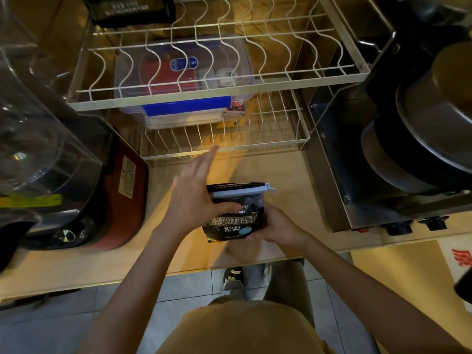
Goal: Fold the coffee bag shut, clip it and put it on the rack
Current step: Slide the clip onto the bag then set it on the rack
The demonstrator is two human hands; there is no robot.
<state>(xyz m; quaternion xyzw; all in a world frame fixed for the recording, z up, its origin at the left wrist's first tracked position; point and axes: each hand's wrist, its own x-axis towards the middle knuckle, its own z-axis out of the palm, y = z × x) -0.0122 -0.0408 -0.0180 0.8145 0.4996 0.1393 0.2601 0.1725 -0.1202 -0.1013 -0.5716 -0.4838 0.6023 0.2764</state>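
Observation:
A black coffee bag (233, 221) with white lettering stands upright on the wooden counter, near its front edge. Its top is folded over and a pale blue clip (242, 190) spans the fold. My right hand (274, 227) grips the bag's lower right side. My left hand (195, 191) rests against the bag's left side, thumb on the front, fingers stretched out flat toward the rack. The white wire rack (224, 146) stands just behind, with a lower tier and an upper tier (201, 99).
A clear box with a blue lid (184, 108) sits on the lower tier at the left. Another black bag (130, 10) rests above the upper tier. A red cooker (120, 200) is on the left, stacked pans (419, 139) on a steel appliance on the right.

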